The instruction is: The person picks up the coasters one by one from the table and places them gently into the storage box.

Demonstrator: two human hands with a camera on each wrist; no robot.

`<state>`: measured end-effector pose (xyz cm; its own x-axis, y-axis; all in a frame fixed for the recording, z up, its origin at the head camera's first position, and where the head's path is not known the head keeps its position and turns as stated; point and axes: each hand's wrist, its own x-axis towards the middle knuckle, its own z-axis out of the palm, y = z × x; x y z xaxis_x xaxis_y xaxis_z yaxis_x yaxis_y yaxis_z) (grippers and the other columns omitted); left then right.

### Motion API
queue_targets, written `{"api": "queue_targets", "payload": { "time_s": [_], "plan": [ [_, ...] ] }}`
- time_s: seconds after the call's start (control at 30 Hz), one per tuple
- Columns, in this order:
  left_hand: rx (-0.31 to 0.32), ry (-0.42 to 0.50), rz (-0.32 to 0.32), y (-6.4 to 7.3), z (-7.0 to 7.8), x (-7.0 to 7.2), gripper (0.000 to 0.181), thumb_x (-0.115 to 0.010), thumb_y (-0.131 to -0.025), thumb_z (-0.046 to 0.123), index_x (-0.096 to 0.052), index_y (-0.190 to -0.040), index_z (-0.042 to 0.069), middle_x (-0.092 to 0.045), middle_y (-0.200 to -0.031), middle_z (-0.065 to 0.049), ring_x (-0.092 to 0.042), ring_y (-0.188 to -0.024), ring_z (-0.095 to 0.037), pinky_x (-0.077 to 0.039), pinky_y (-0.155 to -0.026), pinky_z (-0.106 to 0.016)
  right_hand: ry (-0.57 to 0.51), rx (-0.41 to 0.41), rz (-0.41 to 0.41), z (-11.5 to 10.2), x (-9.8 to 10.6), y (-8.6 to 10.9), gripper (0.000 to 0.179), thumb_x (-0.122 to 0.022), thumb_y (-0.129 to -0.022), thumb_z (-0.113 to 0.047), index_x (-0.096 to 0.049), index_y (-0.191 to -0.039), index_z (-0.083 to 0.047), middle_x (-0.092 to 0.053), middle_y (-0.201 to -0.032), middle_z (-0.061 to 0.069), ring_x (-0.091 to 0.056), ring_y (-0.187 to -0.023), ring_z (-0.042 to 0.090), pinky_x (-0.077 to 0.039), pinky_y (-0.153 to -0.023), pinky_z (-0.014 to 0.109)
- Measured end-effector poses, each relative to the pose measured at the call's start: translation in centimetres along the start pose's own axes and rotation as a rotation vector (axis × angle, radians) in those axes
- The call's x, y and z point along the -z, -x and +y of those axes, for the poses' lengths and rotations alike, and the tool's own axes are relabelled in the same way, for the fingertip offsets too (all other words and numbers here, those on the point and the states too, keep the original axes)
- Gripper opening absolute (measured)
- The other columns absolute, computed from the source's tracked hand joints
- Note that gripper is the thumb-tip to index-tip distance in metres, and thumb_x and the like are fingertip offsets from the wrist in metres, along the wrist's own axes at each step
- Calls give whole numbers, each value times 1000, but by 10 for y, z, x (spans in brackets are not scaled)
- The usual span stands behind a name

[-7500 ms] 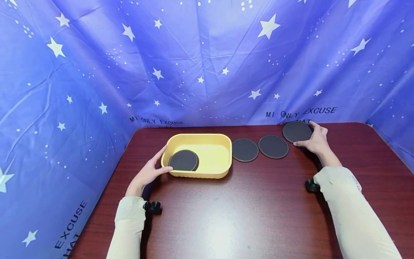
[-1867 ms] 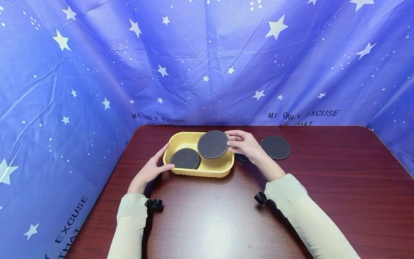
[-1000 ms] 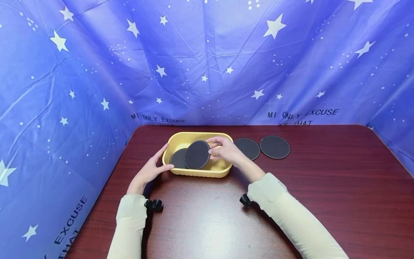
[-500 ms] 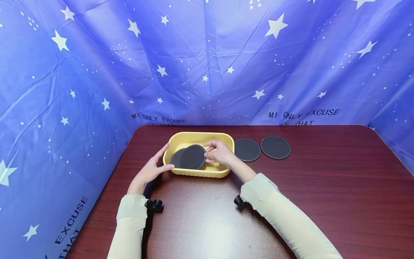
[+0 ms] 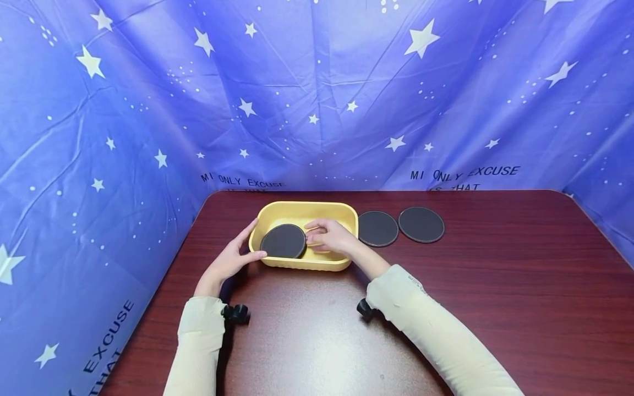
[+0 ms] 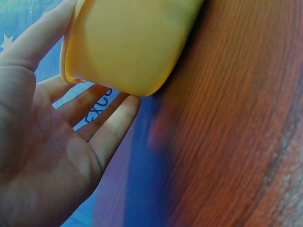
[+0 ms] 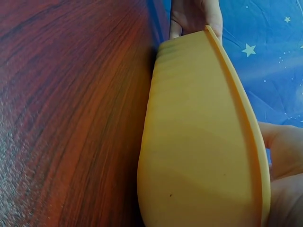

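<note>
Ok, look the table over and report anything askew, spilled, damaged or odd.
Nothing major stands out: the yellow container sits upright and two black discs beside it lie flat. One small oddity: a dark speck marks the container's plain outside in the right wrist view; dirt or damage, I can't tell.

head view bright | white glare on table (image 5: pixel 337 352) | wrist views dimmer

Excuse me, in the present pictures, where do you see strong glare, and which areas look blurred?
Head view: bright white glare on the table, at the bottom centre, nearer the camera than the yellow container; left wrist view: the area just beyond the container's bottom corner is smeared; right wrist view: speckled shine at the table's lower left.
</note>
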<state>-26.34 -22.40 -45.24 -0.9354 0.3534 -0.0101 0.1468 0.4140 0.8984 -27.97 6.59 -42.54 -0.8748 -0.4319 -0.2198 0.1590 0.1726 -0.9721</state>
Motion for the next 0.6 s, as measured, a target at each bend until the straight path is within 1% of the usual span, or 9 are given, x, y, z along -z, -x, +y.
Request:
{"api": "queue_targets", "payload": {
  "time_s": [0.13,0.27,0.43,0.6],
  "plan": [
    [12,-10,5,1,1,0,86,-71,-92,17,-19,-161,21,-16,-168,-9,-15,-154,-34,-14,-124,-57,42,28,-69,2,1,1,42,-53,-99,1,-47,-139,11,-53,-140,31,-58,-126,42,-53,-102,47],
    [8,-7,-1,1,2,1,86,-70,-93,16,-18,-161,21,-16,-168,-9,-15,-154,-34,-14,-124,-57,99,28,-117,2,1,2,42,-52,-100,-3,-48,-140,8,-51,-146,26,-54,-131,39,-51,-104,48],
    [-6,8,-6,1,2,1,85,-69,-93,14,-18,-161,19,-15,-168,-9,-14,-154,-34,-14,-124,-57,114,10,-122,1,1,4,43,-53,-100,-5,-48,-141,7,-51,-146,25,-54,-130,40,-51,-104,48],
    [-2,11,-5,1,3,0,85,-70,-93,15,-18,-161,20,-15,-168,-9,-14,-155,-33,-13,-124,-56,103,13,-89,1,1,4,42,-54,-99,-4,-50,-139,7,-53,-142,25,-58,-124,38,-54,-101,46]
  ]
}}
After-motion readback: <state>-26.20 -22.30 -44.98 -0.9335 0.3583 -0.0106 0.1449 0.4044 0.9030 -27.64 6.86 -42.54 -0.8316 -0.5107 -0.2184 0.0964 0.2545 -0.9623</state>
